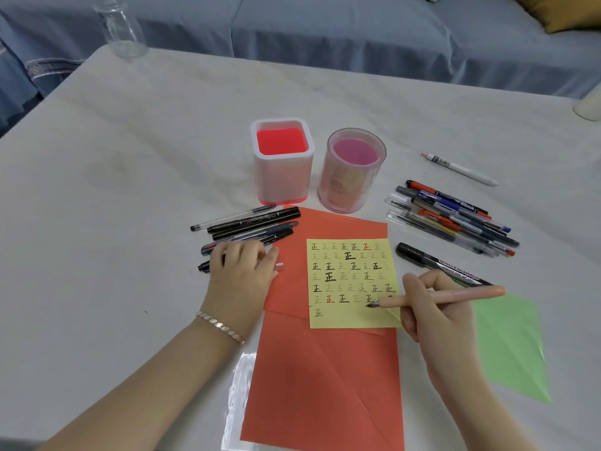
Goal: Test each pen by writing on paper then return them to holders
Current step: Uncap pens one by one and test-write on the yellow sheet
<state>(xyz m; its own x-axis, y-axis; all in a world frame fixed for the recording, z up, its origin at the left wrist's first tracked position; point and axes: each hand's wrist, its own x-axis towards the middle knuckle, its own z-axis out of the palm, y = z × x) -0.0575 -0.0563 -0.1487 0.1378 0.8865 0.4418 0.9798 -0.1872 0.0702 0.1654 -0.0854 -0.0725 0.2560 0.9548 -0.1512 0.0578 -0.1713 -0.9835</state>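
My right hand [439,315] grips a peach-coloured pen [455,296], its tip touching the lower right of the yellow paper [353,315], which carries rows of written marks. My left hand [242,271] rests with curled fingers on a dark pen [205,265] at the near edge of the left pen group [247,224]. Two holders stand behind the paper: a square white one with a red inside [282,161] and a round pink one [353,170]. No pens show in either. A pile of mixed pens [452,216] lies at the right.
Orange paper sheets [325,369] lie under the yellow one. A whiteboard marker [439,263] and a green sheet [510,346] sit by my right hand. A white pen [461,169] lies apart at the far right. A glass bottle [122,30] stands at the far left corner.
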